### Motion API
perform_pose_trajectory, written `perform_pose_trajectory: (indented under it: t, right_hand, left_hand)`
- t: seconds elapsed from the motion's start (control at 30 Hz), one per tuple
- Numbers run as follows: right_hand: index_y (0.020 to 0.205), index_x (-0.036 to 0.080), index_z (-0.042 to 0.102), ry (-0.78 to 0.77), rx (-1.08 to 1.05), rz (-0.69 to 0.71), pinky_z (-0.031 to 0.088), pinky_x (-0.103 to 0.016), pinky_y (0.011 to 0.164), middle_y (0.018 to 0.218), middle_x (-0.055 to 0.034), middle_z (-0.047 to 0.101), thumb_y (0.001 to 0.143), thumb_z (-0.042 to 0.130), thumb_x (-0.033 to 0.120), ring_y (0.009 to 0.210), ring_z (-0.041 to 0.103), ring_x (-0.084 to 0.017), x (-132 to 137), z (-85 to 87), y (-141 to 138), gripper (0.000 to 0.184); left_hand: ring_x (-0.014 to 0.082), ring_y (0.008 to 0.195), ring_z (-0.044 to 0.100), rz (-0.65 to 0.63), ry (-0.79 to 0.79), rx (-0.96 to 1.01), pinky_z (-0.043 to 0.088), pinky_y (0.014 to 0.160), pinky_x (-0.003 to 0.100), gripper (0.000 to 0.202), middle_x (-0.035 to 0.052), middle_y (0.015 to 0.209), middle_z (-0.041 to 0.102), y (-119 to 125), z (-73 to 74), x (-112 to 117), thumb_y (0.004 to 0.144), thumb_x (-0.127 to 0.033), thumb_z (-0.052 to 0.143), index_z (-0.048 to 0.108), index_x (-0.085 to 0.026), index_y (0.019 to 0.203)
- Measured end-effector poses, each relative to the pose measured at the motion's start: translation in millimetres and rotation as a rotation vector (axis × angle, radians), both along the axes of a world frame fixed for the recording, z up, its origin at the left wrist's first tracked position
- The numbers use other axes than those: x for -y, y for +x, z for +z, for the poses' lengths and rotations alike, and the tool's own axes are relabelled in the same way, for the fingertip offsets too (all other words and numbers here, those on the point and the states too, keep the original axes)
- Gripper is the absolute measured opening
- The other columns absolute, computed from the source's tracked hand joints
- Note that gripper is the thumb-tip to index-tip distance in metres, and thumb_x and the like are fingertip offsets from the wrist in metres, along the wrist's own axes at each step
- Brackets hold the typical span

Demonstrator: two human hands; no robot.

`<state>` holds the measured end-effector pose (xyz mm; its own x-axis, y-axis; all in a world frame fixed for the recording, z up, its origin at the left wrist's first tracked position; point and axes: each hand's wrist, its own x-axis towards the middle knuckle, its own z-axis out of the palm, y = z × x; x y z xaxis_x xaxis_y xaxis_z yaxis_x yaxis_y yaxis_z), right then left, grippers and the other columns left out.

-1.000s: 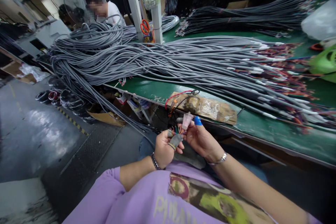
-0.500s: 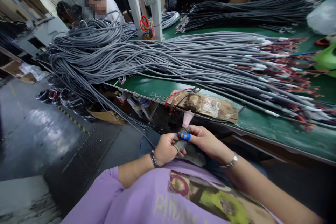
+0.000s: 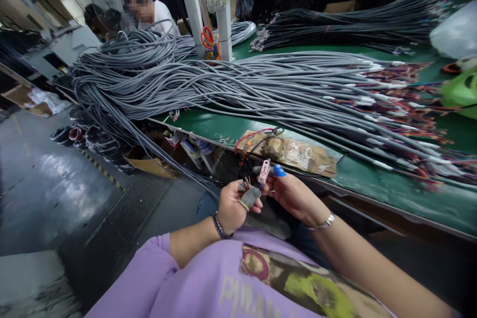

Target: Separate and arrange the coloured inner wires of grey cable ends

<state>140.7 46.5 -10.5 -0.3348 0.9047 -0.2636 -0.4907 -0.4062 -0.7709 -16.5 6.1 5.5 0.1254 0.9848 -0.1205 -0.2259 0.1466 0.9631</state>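
Grips coloured wires [image 3: 246, 184] in the left hand [image 3: 233, 208] with curled-in fingers [image 3: 250, 198], just short of the edge of the green table [image 3: 219, 123]. Holds a pale pink piece [image 3: 264, 172] in the right hand [image 3: 292, 198] between bent, nearly closed fingers. Has a worn board [image 3: 298, 154] ahead on the table edge, then grey cables [image 3: 223, 79], dark cables [image 3: 335, 27] behind.

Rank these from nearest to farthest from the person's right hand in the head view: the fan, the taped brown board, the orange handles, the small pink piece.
1. Small pink piece: held in the right hand.
2. Taped brown board: on the green bench's near edge.
3. Orange handles: beyond the grey cables.
4. Fan: far back, picture's upper left.
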Motion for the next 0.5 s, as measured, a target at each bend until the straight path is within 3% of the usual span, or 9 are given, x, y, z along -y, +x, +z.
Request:
perform_pose_trajectory:
  t: [0.1, 0.2, 0.27, 0.4, 0.5]
  right_hand:
    - [0.065, 0.019, 0.064, 0.122, 0.160, -0.181, 0.041, -0.026, 0.053, 0.056, 0.0014, 0.053, 0.073, 0.073, 0.052, 0.051, 0.043, -0.011, 0, 0.3, -8, 0.036]
    - [0.060, 0.021, 0.063, 0.237, 0.321, -0.343, 0.037, -0.026, 0.051, 0.053, 0.0005, 0.053, 0.076, 0.068, 0.057, 0.051, 0.042, -0.012, -1, -4.8, -9, 0.040]
    - [0.062, 0.022, 0.065, 0.222, 0.284, -0.299, 0.040, -0.028, 0.052, 0.056, -0.0009, 0.055, 0.076, 0.063, 0.063, 0.054, 0.045, -0.014, -2, -6.8, -10, 0.044]
    - [0.075, 0.020, 0.070, 0.043, -0.023, -0.125, 0.045, -0.029, 0.056, 0.067, -0.0022, 0.062, 0.073, 0.065, 0.065, 0.059, 0.050, -0.015, -5, -5.7, -15, 0.045]
    - [0.078, 0.019, 0.071, -0.048, -0.134, -0.155, 0.047, -0.028, 0.057, 0.066, -0.0010, 0.063, 0.071, 0.072, 0.058, 0.058, 0.051, -0.013, -8, -5.6, -20, 0.040]
  left_hand:
    - [0.0088, 0.047, 0.057, 0.041, 0.034, -0.036, 0.049, 0.046, 0.019, 0.044, 0.0008, 0.059, 0.063, 3, 0.4, -3, 0.071, -0.056, 0.070, 0.060, -0.014, 0.075]
    - [0.0095, 0.048, 0.057, 0.059, 0.077, -0.105, 0.049, 0.048, 0.021, 0.042, 0.0014, 0.060, 0.063, 3, 1.1, -6, 0.073, -0.055, 0.069, 0.059, -0.015, 0.074]
    - [0.0099, 0.048, 0.057, 0.059, 0.110, -0.165, 0.049, 0.048, 0.021, 0.039, 0.0017, 0.060, 0.063, 2, 0.3, -7, 0.075, -0.054, 0.067, 0.059, -0.015, 0.074]
    - [0.0111, 0.051, 0.059, 0.051, 0.194, -0.277, 0.049, 0.051, 0.022, 0.030, 0.0022, 0.061, 0.064, 0, -5.4, -10, 0.080, -0.046, 0.064, 0.060, -0.016, 0.075]
    - [0.0120, 0.055, 0.060, 0.034, 0.240, -0.340, 0.049, 0.054, 0.023, 0.026, 0.0026, 0.063, 0.065, 0, -11.3, -10, 0.083, -0.041, 0.061, 0.060, -0.017, 0.076]
